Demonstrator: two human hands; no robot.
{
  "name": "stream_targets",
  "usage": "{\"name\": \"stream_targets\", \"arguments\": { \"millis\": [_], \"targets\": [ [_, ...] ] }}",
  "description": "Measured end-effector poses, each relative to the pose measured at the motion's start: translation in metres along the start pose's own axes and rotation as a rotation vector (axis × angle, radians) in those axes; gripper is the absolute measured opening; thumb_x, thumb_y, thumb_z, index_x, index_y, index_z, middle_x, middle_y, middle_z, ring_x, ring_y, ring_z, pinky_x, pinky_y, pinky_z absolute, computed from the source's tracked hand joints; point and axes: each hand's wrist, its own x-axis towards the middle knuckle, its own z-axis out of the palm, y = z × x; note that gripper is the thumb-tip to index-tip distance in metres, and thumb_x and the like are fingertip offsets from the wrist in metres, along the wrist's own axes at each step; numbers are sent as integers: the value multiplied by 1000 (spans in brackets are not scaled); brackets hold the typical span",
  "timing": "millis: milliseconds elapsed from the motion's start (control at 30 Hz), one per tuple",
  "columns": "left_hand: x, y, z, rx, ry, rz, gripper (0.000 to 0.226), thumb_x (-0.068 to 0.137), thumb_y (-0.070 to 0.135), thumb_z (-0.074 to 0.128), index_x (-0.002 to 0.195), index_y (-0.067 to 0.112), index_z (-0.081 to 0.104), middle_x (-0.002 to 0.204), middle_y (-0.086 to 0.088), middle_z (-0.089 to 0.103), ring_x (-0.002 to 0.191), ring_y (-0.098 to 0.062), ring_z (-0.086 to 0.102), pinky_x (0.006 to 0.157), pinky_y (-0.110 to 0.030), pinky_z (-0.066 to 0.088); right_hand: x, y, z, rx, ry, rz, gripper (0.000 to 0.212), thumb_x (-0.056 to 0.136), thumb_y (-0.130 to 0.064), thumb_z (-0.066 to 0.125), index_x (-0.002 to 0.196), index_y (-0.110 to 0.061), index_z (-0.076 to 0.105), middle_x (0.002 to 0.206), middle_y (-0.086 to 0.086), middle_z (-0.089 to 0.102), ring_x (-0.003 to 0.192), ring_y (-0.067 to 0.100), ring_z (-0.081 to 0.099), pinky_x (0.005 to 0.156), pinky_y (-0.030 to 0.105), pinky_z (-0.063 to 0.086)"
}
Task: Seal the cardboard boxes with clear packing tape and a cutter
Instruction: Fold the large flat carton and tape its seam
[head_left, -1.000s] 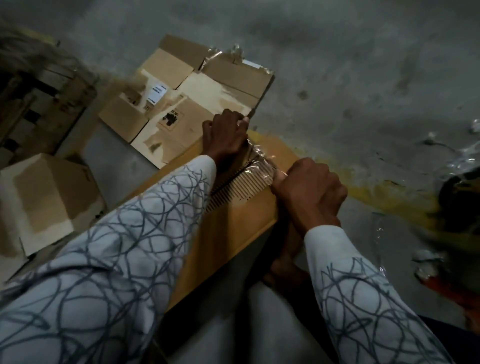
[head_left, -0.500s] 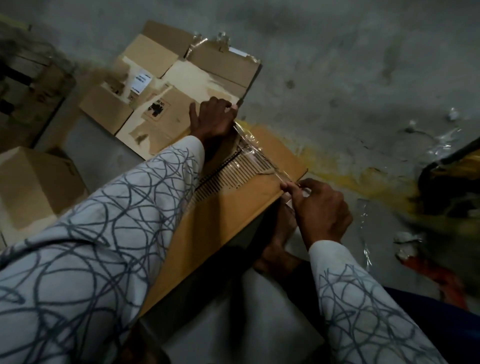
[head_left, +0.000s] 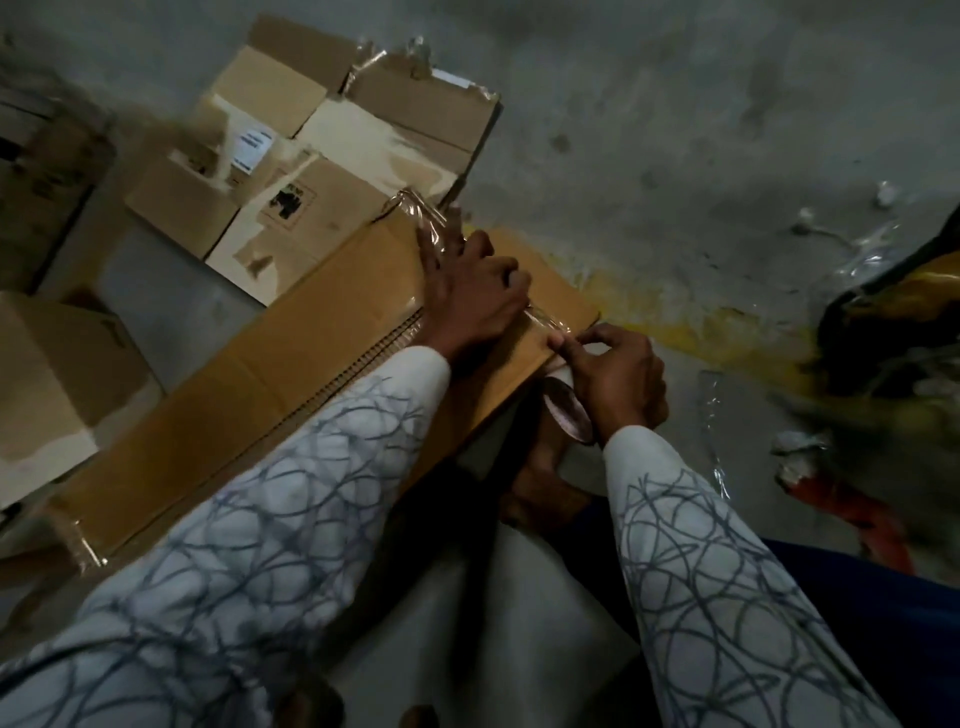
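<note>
A long brown cardboard box (head_left: 270, 395) lies across my lap and the floor, its flap seam showing corrugated edges. My left hand (head_left: 467, 296) presses flat on the box's far end, over a strip of clear packing tape (head_left: 431, 218) that runs across that end. My right hand (head_left: 608, 374) pinches the tape at the box's near edge with thumb and forefinger, and the tape roll (head_left: 569, 410) sits under its palm. No cutter is visible.
A flattened, torn cardboard box (head_left: 337, 145) lies on the concrete floor beyond. Another brown box (head_left: 52, 384) stands at the left. Scraps of tape and plastic (head_left: 717, 415) litter the floor at right, near a dark and yellow object (head_left: 893, 322).
My left hand slid forward along the tape toward the far end of the box. My right hand drew the tape down over the near edge; the roll now shows below it.
</note>
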Motion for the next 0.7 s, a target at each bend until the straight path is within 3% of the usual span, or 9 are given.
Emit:
{"name": "stream_targets", "arguments": {
  "millis": [67, 133, 233, 300, 400, 500, 533, 600, 700],
  "targets": [
    [8, 24, -6, 157, -189, -66, 55, 85, 51, 26, 108, 31, 72, 129, -8, 59, 146, -41, 20, 108, -79, -6, -1, -1, 2, 11, 5, -4, 30, 75, -59, 77, 99, -40, 75, 115, -6, 71, 110, 25, 64, 79, 28, 38],
    [17, 45, -8, 200, -255, -88, 55, 83, 51, 29, 105, 25, 72, 118, -1, 66, 139, -36, 34, 101, -85, -5, 0, 1, 1, 12, 0, -10, 29, 77, -59, 76, 100, -41, 76, 118, -4, 71, 111, 27, 64, 79, 29, 38],
    [8, 53, -3, 109, -62, 4, 45, 85, 49, 36, 91, 29, 75, 106, 11, 70, 138, -23, 41, 100, -83, -12, 7, 6, 3, 0, -16, -3, 27, 78, -57, 76, 100, -42, 76, 117, -3, 72, 110, 28, 65, 81, 29, 42],
    [-3, 45, 3, 73, 77, 176, 45, 86, 46, 34, 90, 31, 77, 103, 11, 72, 129, -15, 49, 110, -76, -5, 11, 10, 8, 3, -27, 6, 26, 76, -58, 77, 98, -43, 76, 112, -4, 73, 105, 27, 67, 82, 31, 49],
    [-1, 36, 1, -1, 7, 272, 45, 92, 43, 31, 97, 32, 74, 97, 5, 73, 113, -12, 60, 121, -53, -3, 13, 11, 13, 72, -34, 7, 24, 78, -53, 77, 99, -42, 76, 110, -1, 74, 104, 27, 67, 84, 32, 49],
    [4, 43, -4, -168, -73, 280, 46, 94, 47, 31, 110, 32, 72, 113, 5, 73, 115, -17, 60, 120, -44, 8, 6, 4, 10, 68, -42, 27, 20, 87, -43, 69, 107, -40, 74, 117, 0, 71, 116, 25, 58, 94, 33, 32],
    [-6, 45, -8, -310, -35, 265, 46, 92, 46, 34, 112, 28, 71, 113, 1, 73, 113, -19, 62, 118, -39, 16, 1, -1, 10, 40, -22, 23, 21, 91, -41, 64, 110, -40, 72, 121, -1, 67, 121, 24, 51, 93, 35, 27],
    [-40, 50, -10, -536, 230, 237, 40, 87, 35, 44, 107, 17, 73, 104, -3, 75, 103, -23, 66, 106, -35, 33, -10, -12, 12, -26, 62, -10, 26, 93, -44, 59, 117, -38, 67, 129, 2, 56, 126, 25, 40, 97, 41, 24],
    [-134, 47, -13, -680, 626, 7, 21, 86, 12, 59, 100, 13, 74, 102, -3, 74, 100, -19, 62, 93, -33, 40, -51, -19, 19, -80, 113, -133, 44, 79, -38, 72, 121, -35, 60, 135, 3, 44, 130, 26, 32, 100, 44, 24]
  ]
}}
